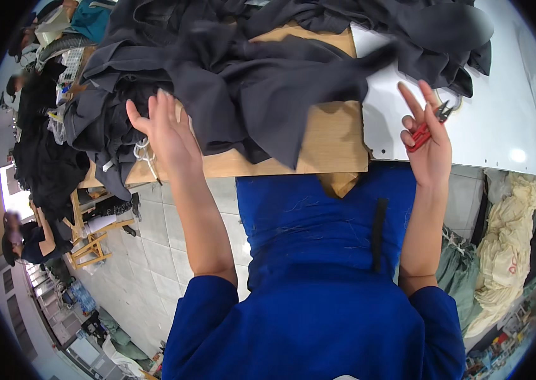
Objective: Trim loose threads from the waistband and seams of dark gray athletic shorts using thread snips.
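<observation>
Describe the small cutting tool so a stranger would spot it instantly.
Find the white tabletop on the right. By its near edge, the person's right hand holds the snips, dark blades pointing up and right. Red handles set them apart from the dark cloth nearby.

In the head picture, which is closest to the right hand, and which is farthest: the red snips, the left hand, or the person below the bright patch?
Nearest to the right hand first:
1. Red snips: held in that hand.
2. Left hand: across the dark cloth.
3. Person: far left, across the room.
</observation>
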`<state>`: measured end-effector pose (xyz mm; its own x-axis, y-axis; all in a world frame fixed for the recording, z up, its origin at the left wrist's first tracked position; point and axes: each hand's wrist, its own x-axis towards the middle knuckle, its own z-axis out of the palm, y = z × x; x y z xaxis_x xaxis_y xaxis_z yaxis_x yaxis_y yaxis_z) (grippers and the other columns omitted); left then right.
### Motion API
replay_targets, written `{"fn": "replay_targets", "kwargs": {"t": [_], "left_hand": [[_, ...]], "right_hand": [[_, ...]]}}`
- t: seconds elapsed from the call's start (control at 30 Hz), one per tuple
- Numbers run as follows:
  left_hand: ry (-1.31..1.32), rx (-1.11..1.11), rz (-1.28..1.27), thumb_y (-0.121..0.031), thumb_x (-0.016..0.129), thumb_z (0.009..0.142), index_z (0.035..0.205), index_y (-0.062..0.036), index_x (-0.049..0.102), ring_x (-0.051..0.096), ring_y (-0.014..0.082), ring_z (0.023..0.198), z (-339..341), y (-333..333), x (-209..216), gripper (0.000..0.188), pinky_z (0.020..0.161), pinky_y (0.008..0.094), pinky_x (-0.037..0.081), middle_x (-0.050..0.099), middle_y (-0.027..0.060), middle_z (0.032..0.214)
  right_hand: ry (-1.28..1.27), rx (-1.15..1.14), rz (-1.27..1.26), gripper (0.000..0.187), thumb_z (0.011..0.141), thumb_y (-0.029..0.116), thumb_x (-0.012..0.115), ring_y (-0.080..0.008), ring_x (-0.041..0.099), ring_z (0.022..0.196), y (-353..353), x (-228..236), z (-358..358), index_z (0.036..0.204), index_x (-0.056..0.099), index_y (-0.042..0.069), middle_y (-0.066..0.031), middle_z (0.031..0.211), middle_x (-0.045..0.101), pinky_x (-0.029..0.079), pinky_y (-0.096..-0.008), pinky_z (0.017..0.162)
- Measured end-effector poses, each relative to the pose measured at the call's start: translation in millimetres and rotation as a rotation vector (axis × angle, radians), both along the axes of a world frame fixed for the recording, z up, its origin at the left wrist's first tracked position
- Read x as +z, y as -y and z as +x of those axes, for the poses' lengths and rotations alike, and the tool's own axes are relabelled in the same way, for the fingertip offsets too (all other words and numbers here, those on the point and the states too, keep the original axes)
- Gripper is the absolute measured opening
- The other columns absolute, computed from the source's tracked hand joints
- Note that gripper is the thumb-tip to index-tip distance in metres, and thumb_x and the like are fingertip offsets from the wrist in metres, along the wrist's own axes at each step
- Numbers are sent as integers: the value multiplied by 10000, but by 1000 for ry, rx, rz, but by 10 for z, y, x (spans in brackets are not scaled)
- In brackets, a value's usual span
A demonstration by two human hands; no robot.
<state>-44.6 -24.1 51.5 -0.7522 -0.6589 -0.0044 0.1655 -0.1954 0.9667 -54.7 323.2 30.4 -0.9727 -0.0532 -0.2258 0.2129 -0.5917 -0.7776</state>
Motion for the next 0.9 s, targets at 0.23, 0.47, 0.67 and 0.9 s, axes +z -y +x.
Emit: {"fn": "replay_targets", "kwargs": {"t": [0.23, 0.47, 0.67, 0.9], "left_hand": [[-48, -409, -309, -60, 547, 917, 1204, -41, 531, 521, 75, 938, 175, -564, -257, 287, 826, 205, 400, 553, 71, 1137], [505, -816, -1122, -270, 544, 921, 1156, -127, 549, 631, 234, 589, -11, -975, -159, 275, 570, 330, 468, 617, 84, 611], [528, -760, -1168, -311, 566, 893, 895, -72, 471, 604, 321, 560, 13, -981, -454, 257, 514, 389, 447, 579, 113, 565], [419, -808, -549, -73, 547, 904, 997, -68, 424, 481, 120, 512, 454, -930, -315, 155, 503, 258, 369, 488, 65, 598]], "right_hand": [[260, 80, 79, 372, 967, 248, 471, -89, 515, 730, 82, -284, 204, 1277, 434, 45, -131, 1141, 592, 402, -191, 565], [263, 180, 197, 273, 966, 215, 483, -67, 512, 709, 265, -310, 326, 1177, 530, 49, -69, 993, 622, 389, -186, 572], [142, 244, 262, 260, 967, 206, 479, -45, 487, 706, 433, -175, 239, 1166, 561, 58, -45, 971, 624, 368, -172, 568], [-50, 322, 393, 306, 949, 202, 514, -40, 507, 739, 695, -103, 139, 1216, 541, 54, -29, 998, 618, 386, -167, 615]]}}
